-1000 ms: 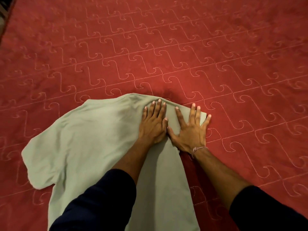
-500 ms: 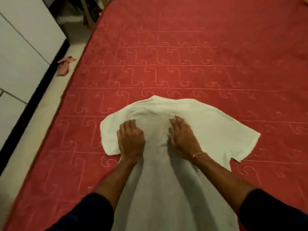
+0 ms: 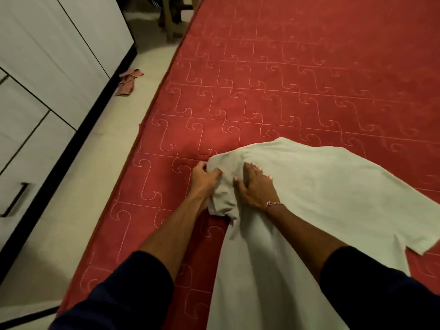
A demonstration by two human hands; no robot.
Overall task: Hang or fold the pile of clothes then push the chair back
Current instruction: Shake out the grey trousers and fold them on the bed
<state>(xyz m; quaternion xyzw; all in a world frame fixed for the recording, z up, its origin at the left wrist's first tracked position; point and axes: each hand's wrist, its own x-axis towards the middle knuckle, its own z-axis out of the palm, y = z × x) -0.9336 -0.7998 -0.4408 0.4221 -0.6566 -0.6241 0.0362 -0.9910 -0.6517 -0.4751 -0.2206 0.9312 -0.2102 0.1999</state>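
A pale grey-green T-shirt lies spread on the red quilted mattress, its body running toward me. My left hand pinches the shirt's left sleeve, which is bunched and lifted into a fold. My right hand, with a bracelet at the wrist, presses down on the shirt beside that sleeve, fingers spread on the cloth. The right sleeve lies flat at the far right. Chair legs show at the top, beyond the mattress corner.
White cupboard doors and drawers with a black base line the left side. A strip of pale floor runs between them and the mattress edge. A small pinkish rag lies on that floor.
The view has swung left and my hands have shifted to the shirt's left sleeve. My left hand went from lying flat on the shirt to gripping and gathering the sleeve inward.
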